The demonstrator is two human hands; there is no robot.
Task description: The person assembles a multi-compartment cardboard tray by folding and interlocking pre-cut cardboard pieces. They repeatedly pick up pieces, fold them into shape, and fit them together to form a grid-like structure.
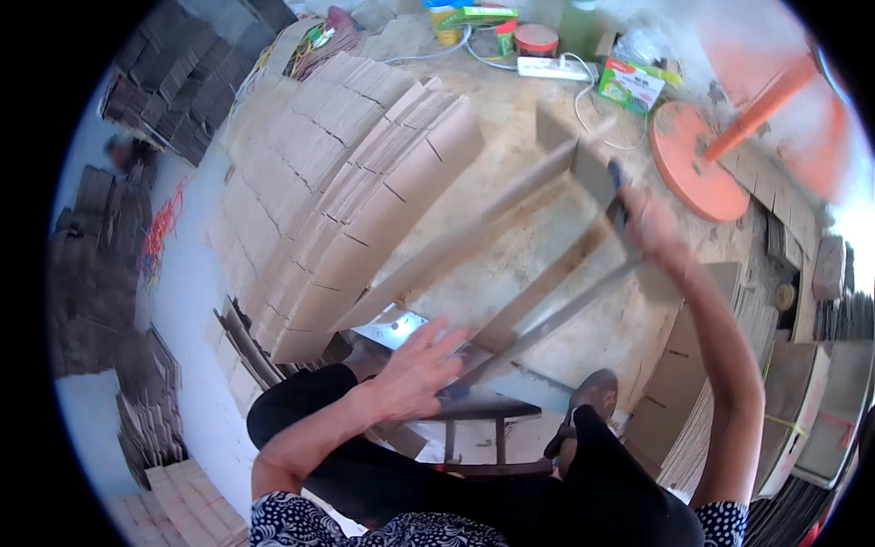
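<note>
Cardboard strips (547, 282) at right hand (654, 226), printed box (631, 87)

The cardboard strips (547, 287) are tan, the sleeves (283, 518) dark-and-white patterned.

The single view looks steeply down from the head, over the lap (510, 501) (a fisheye, so straight edges bow), with left hand (415, 369) and right hand (656, 223) nearby, facing ahead across the floor (583, 333).
</note>
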